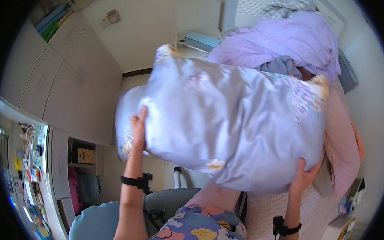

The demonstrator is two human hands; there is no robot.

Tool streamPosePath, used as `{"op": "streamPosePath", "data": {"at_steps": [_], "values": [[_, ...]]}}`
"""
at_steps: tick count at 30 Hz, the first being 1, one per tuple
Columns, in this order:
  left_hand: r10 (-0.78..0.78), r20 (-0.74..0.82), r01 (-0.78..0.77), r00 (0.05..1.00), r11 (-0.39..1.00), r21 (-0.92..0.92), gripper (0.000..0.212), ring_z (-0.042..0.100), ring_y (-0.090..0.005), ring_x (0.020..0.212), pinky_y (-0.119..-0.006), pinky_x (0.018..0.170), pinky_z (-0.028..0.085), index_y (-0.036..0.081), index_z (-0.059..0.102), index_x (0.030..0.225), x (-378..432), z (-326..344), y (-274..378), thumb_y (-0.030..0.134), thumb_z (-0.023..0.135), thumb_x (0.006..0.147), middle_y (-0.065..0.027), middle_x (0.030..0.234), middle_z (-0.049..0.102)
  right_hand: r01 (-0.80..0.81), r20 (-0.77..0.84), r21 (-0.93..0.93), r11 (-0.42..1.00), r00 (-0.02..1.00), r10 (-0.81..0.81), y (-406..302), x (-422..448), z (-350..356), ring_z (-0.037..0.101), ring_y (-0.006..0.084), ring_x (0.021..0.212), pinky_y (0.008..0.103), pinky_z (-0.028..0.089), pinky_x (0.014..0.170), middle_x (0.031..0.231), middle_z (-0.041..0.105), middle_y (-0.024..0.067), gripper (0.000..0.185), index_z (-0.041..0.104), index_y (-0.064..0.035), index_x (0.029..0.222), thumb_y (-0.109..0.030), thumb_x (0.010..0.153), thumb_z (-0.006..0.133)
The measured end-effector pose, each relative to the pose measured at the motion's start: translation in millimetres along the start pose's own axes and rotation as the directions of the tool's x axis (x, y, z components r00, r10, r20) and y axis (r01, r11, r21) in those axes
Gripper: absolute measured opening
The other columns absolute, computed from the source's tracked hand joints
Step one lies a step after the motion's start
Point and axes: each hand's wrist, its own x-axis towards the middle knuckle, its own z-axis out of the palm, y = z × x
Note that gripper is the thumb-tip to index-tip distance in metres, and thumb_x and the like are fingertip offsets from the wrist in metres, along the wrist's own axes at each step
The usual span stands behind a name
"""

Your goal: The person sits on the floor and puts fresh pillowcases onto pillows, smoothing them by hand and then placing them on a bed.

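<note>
A large pillow in a shiny pale lavender case with flower prints at its corners [211,119] is held up in front of me. At its left side my left hand [139,126] grips the fabric, thumb on top. A further flowered satin part, blurred, shows beyond that hand; whether it is a second pillow I cannot tell. My right hand [305,176] holds the pillow's lower right edge, its fingers partly hidden. Both wrists wear black straps with small devices.
At the right is a bed with a pale quilted cover [271,206], a heaped lilac blanket [281,37] and a pink cloth [341,140]. White cabinets [79,82] and a cluttered desk [48,188] stand left. A light blue chair [94,225] is near my left arm.
</note>
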Motion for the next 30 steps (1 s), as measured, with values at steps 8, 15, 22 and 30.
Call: {"op": "streamPosePath", "data": {"at_steps": [8,15,22,30], "values": [[0.424,-0.125,-0.292,0.897,0.780,0.553,0.038,0.060,-0.0197,0.081,-0.033,0.074,0.048,-0.004,0.064,0.110,119.4,-190.0,34.7,0.030,0.059,0.093,-0.0136,0.098,0.066,0.029,0.432,0.110,0.994,0.899,-0.074,-33.8,30.2,219.7,0.055,0.0247,0.105,0.0329,0.043,0.091,0.118,0.053,0.0182,0.053,0.042,0.0049,0.126,-0.014,0.084,0.069],[-0.112,0.463,-0.442,0.879,0.172,0.880,0.071,0.011,-0.0447,0.141,-0.075,0.101,0.011,0.027,0.035,0.145,87.8,-64.2,-63.8,0.052,0.062,0.083,-0.0125,0.156,0.015,0.208,0.830,-0.318,0.925,0.533,0.165,79.4,-13.8,282.2,0.050,0.0348,0.114,0.0385,0.041,0.097,0.124,0.049,0.0206,0.067,0.041,-0.0006,0.131,-0.009,0.073,0.073],[-0.055,0.484,-0.480,0.873,0.066,0.874,0.091,0.000,-0.0467,0.141,-0.071,0.104,0.011,0.024,0.025,0.150,57.4,-16.8,-88.5,0.046,0.072,0.074,-0.0111,0.158,0.005,0.242,0.854,-0.267,0.933,0.508,0.113,101.4,-41.2,280.8,0.044,0.0413,0.121,0.0437,0.039,0.100,0.132,0.043,0.0243,0.077,0.035,0.0006,0.135,-0.019,0.073,0.075],[0.008,0.584,-0.583,0.812,0.076,0.809,0.128,0.002,-0.0459,0.142,-0.072,0.104,0.012,0.015,0.014,0.151,44.1,-24.2,-91.5,0.036,0.089,0.049,-0.0218,0.156,0.004,0.018,0.720,-0.168,0.986,0.685,0.110,79.9,-57.4,305.8,0.059,0.0414,0.098,0.0447,0.047,0.085,0.108,0.061,0.0231,0.050,0.050,0.0008,0.118,-0.014,0.076,0.071]]}}
